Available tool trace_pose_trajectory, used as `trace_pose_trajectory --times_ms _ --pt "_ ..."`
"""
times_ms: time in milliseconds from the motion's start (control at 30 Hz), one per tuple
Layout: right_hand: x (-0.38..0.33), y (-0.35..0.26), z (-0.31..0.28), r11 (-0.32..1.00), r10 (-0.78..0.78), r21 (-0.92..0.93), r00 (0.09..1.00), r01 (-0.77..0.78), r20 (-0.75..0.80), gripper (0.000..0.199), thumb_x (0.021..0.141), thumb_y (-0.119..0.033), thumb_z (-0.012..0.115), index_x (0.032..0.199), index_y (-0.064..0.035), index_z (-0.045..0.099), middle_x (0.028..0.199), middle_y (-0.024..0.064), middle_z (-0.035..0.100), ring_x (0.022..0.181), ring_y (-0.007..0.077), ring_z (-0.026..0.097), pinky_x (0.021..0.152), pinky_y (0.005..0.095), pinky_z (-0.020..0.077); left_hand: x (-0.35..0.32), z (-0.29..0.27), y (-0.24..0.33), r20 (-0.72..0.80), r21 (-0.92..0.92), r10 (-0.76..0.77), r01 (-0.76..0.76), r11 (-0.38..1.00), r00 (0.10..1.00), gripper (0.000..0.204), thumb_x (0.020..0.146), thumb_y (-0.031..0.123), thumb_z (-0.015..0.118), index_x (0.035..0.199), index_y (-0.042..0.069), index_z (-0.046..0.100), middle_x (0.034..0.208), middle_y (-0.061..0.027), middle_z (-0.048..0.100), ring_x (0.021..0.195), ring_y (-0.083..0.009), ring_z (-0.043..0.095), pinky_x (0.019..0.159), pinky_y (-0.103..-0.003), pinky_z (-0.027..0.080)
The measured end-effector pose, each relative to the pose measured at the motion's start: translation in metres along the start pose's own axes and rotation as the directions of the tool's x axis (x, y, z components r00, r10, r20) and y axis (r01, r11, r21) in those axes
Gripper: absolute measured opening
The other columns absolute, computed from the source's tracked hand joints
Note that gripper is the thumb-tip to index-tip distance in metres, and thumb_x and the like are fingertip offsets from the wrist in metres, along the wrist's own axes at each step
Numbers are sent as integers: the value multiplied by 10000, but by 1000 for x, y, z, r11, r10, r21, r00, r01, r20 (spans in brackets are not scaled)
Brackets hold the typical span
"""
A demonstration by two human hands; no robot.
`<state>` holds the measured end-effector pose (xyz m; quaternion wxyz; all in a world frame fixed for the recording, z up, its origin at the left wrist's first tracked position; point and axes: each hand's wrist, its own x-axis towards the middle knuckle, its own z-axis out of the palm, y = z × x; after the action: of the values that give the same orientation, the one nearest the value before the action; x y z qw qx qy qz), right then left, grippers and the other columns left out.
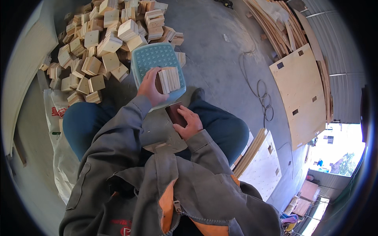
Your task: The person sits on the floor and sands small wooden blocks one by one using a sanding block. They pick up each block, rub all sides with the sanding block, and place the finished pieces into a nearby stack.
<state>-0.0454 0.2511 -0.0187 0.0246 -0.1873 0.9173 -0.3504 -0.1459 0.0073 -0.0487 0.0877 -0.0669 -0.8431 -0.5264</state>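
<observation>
A stack of small square plywood pieces (170,80) stands on edge on a teal plastic stool (151,53) with a raised pattern on its top. My left hand (149,87) is closed round the near left side of the stack, fingers at its far edge and thumb at its near edge. Just below the stool, my right hand (190,122) grips a flat, dark red-brown rectangular block (174,112), fingers on one side and thumb along its near edge. The block is tilted and apart from the stack. Its underside is hidden.
A large heap of plywood squares (111,42) lies beyond the stool to the left. Larger plywood sheets with cut-outs (301,92) lean at the right, and a cable (262,94) coils on the floor. A white sack (59,157) lies by my left knee.
</observation>
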Motion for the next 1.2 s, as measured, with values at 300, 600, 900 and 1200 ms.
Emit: trace_pose_trajectory --times_ms 300,600,900,1200 --pt "2 5 0 998 53 18 999 -54 12 665 759 -248 865 1358 -40 664 1506 207 593 1325 393 588 1140 458 451 -2 0 -5 -57 225 168 -151 962 984 962 630 97 942 1467 140 468 1586 -130 448 1569 -417 305 1265 -471 350" --pt "8 -1 2 995 93 44 995 -94 26 659 761 -247 862 1353 -31 668 1496 203 605 1345 384 583 1160 446 437 -15 -3 -20 -14 183 191 -186 965 981 946 649 118 946 1473 109 482 1578 -172 445 1509 -423 401 1220 -458 417" --pt "11 -10 -8 996 68 62 976 -56 -206 683 773 -210 869 1403 -73 644 1511 177 587 1315 400 575 1128 472 460 -5 4 -28 -114 131 -159 174 976 981 1344 587 167 1019 1651 45 207 1579 -228 430 1488 -362 431 1228 -422 392" --pt "40 -20 0 997 -52 -68 954 33 -295 665 795 -184 865 1413 -97 636 1541 174 536 1282 415 555 1089 505 467 12 13 -30 -38 -37 -154 153 988 987 1040 626 93 951 1506 15 404 1389 -161 572 1316 -293 579 1127 -382 472"
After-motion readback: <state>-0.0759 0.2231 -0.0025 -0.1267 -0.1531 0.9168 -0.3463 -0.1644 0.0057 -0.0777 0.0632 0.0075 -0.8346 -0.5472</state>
